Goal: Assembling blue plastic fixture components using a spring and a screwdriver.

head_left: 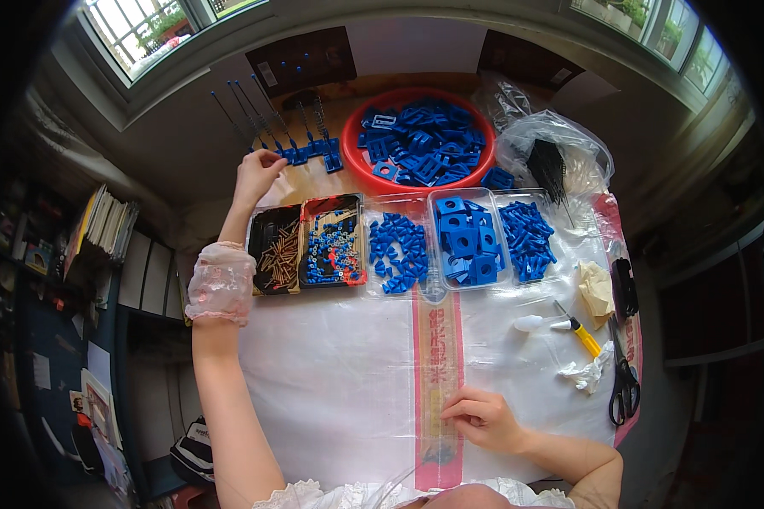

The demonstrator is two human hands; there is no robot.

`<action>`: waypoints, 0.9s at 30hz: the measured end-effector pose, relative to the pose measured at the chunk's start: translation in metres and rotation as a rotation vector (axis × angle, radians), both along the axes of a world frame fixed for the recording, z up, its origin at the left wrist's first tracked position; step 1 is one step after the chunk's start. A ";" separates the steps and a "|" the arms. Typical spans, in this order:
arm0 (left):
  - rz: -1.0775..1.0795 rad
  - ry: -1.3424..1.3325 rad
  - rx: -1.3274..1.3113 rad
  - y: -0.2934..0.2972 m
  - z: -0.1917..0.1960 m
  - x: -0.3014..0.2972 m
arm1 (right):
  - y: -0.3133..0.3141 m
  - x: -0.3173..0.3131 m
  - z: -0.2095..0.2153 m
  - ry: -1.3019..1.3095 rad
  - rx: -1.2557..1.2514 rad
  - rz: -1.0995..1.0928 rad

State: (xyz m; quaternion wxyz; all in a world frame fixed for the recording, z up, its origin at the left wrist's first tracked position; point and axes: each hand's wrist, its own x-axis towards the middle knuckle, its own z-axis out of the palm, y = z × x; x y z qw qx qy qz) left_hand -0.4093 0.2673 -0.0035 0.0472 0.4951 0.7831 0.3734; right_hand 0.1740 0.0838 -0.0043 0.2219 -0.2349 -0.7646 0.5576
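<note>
At a plastic-covered counter [339, 382], the left hand [257, 174] closes its fingers on blue rod assemblies [301, 153]; the right hand [481, 417], loosely curled and empty, rests fingertips on the sheet.

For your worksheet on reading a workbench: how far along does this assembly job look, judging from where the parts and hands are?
Done: a short row of blue assemblies with rods and springs stands at the table's far edge. In hand: the left hand reaches up beside that row; the right hand rests on the plastic sheet, apparently holding nothing. Left: the red bowl is heaped with blue plates, and the part trays look well stocked, so most work likely remains.
</note>
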 end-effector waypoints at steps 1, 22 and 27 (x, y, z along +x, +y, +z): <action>-0.080 -0.029 -0.001 0.003 0.003 0.019 | -0.001 0.000 0.000 0.003 -0.001 0.001; 0.051 0.174 0.037 -0.012 0.022 0.023 | 0.003 0.003 -0.001 -0.038 0.042 0.035; 0.272 0.123 0.079 -0.040 0.013 -0.073 | 0.002 0.001 0.001 -0.032 0.036 0.036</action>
